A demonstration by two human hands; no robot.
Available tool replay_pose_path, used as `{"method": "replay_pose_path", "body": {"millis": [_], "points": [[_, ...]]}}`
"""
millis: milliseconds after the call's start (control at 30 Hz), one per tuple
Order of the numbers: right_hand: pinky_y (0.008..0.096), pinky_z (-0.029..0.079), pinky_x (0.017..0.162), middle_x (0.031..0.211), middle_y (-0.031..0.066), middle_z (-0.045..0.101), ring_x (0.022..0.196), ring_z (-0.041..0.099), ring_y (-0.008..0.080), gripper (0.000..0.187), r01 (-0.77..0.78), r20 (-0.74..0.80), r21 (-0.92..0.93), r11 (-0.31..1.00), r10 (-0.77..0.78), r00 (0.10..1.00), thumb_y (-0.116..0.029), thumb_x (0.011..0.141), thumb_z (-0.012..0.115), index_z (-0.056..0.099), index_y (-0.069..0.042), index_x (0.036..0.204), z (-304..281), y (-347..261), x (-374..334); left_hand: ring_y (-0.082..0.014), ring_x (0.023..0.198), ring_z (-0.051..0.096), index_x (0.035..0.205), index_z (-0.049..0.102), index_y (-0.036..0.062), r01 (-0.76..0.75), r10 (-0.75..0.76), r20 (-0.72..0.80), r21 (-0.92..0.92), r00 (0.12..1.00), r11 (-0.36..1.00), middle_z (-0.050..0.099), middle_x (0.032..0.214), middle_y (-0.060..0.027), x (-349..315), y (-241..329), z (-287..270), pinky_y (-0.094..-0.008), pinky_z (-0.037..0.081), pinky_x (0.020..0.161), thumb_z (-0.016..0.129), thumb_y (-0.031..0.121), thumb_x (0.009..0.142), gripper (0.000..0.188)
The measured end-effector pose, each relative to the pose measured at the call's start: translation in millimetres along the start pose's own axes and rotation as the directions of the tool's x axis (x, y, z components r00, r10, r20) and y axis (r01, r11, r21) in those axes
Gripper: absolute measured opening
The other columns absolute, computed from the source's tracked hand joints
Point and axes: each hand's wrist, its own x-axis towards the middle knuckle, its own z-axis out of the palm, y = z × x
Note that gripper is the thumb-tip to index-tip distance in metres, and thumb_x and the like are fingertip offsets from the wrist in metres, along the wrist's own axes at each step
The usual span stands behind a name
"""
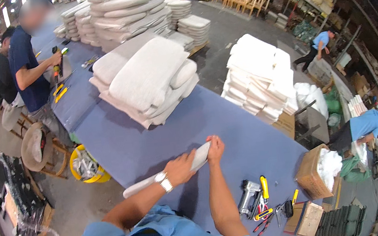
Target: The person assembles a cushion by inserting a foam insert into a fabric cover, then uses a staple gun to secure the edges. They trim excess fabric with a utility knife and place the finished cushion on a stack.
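Note:
A light grey fabric-covered seat cushion (143,185) stands almost edge-on above the blue table, close to my body. My left hand (180,168), with a metal watch at the wrist, lies over its middle with the fingers closed around the edge. At the cushion's right end, my right hand (215,149) grips the fabric with bent fingers. The cushion's broad face is mostly turned out of sight. Beyond my hands, a stack of similar grey cushions (148,76) rests on the table.
A staple gun (249,194), yellow cutter (264,187) and pliers (261,226) lie right of my forearm, near a small cardboard box (304,219). White padding (259,74) is piled beyond the table (122,147). A yellow basket (96,177) stands left; a co-worker (29,67) works far left.

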Motion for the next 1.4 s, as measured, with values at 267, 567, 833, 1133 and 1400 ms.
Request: {"method": "replay_pose_path", "body": {"millis": [267,567,833,1133,1400], "points": [[0.0324,0.047,0.076,0.092,0.0061,0.069,0.084,0.06,0.0166,0.033,-0.265,0.041,0.191,0.945,0.262,0.964,-0.029,0.101,0.057,0.073,-0.003,0.089,-37.6,-14.0,-16.4,-0.0333,0.121,0.065,0.155,0.039,0.0067,0.32,-0.29,0.139,-0.318,0.947,0.893,0.061,0.139,-0.0217,-208.7,-90.8,-8.3,-0.0401,0.053,0.099,0.07,0.049,0.092,0.082],[0.0381,0.054,0.08,0.11,0.0066,0.07,0.094,0.066,0.0196,0.048,-0.616,0.182,0.291,0.732,0.59,0.786,-0.038,0.095,0.058,0.066,-0.012,0.134,-96.9,-21.5,-43.3,-0.0379,0.132,0.054,0.147,0.05,-0.0033,0.194,-0.708,0.291,-0.957,0.643,-0.218,0.047,0.15,-0.0238,-241.3,-52.9,37.7,-0.0427,0.045,0.11,0.077,0.029,0.09,0.071],[0.0453,0.05,0.106,0.134,0.016,0.065,0.123,0.062,0.0325,0.059,-0.493,0.258,0.646,0.583,0.441,0.859,-0.038,0.097,0.055,0.056,-0.001,0.143,-195.1,-7.0,-177.6,-0.0355,0.149,0.038,0.145,0.052,-0.0028,0.083,-0.485,-0.329,-0.755,0.81,0.65,0.041,0.157,-0.0283,-214.4,-84.8,-36.0,-0.043,0.028,0.123,0.076,0.004,0.079,0.07],[0.0413,0.052,0.102,0.134,0.0118,0.065,0.122,0.063,0.0278,0.065,-0.524,0.325,0.437,0.731,0.415,0.85,-0.035,0.094,0.074,0.051,-0.002,0.145,-208.7,-78.3,-257.0,-0.021,0.113,0.065,0.133,0.064,-0.0038,-0.223,-0.247,-0.561,-0.638,0.79,0.737,0.07,0.125,-0.0139,-53.6,-30.9,-196.5,-0.0339,0.047,0.103,0.072,0.012,0.093,0.044],[0.0362,0.051,0.104,0.144,0.0161,0.056,0.12,0.063,0.0211,0.084,-0.486,0.711,0.004,0.874,0.34,0.616,-0.026,0.089,0.083,0.036,0.003,0.153,-117.2,-113.1,-308.4,-0.0236,0.122,0.063,0.14,0.06,0.0015,-0.538,0.272,-0.484,-0.584,0.832,0.608,0.065,0.137,-0.0141,112.7,52.1,-154.1,-0.0343,0.048,0.104,0.071,0.022,0.097,0.049]]}}
